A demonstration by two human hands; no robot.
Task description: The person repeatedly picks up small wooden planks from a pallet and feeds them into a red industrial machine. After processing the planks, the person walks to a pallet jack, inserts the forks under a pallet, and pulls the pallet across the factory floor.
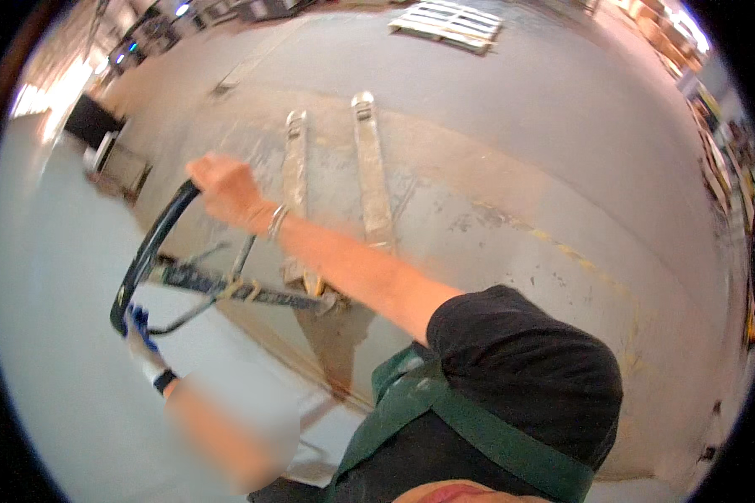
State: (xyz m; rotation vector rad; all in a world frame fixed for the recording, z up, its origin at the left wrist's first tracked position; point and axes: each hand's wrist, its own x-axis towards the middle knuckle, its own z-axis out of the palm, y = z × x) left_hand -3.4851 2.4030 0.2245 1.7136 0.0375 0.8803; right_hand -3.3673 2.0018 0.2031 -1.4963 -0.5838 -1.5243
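A pallet jack stands before me, its black curved handle (149,245) tilted over to the left. My right hand (225,191), bare with a bracelet at the wrist, is closed round the handle's far end. At the near end, my left hand (145,339) grips the bar in a white and blue glove, with a dark band at the wrist. A worn dark shaft (264,293) runs from the handle to the jack's base. Two scuffed forks, a left one (294,163) and a right one (369,168), point away over the floor. My right forearm covers part of the base.
A pale wooden pallet (449,23) lies on the floor far ahead. Left of the handle is a wheeled wire cart (119,168) by a dark box (95,122). A worn yellow line (570,251) crosses the floor at right. Stacked goods (726,159) line the right side.
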